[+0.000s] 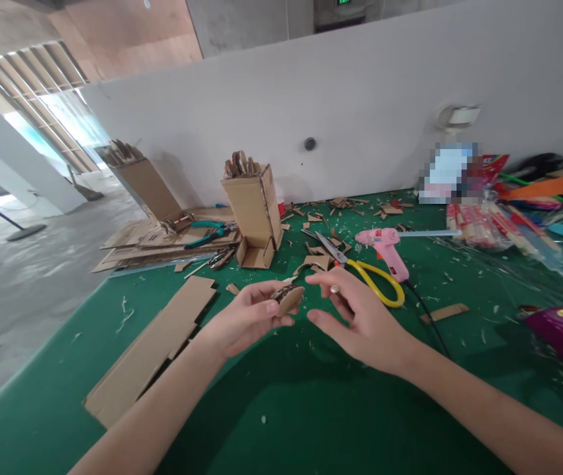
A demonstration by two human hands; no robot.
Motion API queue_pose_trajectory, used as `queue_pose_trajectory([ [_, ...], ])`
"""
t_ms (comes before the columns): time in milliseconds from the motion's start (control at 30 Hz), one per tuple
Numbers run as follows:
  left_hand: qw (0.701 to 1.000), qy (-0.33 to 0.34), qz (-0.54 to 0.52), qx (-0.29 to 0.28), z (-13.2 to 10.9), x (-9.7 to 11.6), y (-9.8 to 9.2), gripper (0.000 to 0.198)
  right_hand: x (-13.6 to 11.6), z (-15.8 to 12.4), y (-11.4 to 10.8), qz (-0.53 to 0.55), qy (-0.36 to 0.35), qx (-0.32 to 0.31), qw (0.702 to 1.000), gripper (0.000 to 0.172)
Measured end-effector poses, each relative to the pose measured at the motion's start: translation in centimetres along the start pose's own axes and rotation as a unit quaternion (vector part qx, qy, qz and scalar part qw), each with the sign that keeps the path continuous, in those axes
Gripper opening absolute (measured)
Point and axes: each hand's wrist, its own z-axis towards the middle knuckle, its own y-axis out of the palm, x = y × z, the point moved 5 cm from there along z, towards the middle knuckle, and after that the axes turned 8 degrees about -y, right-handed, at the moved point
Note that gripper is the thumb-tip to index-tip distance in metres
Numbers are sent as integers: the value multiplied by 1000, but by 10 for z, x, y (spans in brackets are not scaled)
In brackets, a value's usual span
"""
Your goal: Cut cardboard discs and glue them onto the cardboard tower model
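Observation:
A small stack of round cardboard discs (289, 300) sits in my left hand (249, 313), pinched between thumb and fingers. The flat brown face of one disc turns to the right, and layered edges show behind it. Just right of the discs is my right hand (355, 316), its thumb and index finger apart and not touching them. The pale round end of a thin stick (334, 289) shows among its curled fingers; most of the stick is hidden. Yellow-handled scissors (378, 280) lie behind the right hand, blades partly apart.
A pink glue gun (385, 247) lies beyond the scissors. An upright cardboard box (252, 211) holds cardboard pieces; another cardboard box (150, 188) stands further left. Teal-handled pliers (207, 232) rest near flat cardboard. A notched cardboard strip (153, 349) lies left. Scraps litter the green table (262, 422).

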Motion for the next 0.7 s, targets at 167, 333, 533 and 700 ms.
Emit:
queue_pose_trajectory([
  [167, 992, -60, -101, -50, 2, -17, 16, 43, 2, -2, 8, 29, 21, 19, 999, 26],
  [333, 990, -61, -129, -22, 6, -23, 18, 32, 5, -2, 7, 57, 37, 45, 997, 25],
  [533, 995, -53, -78, 42, 6, -20, 26, 27, 16, 1, 10, 14, 73, 28, 997, 27],
  [700, 997, -26, 18, 72, 7, -19, 28, 26, 24, 1, 13, 16, 102, 21, 994, 31],
])
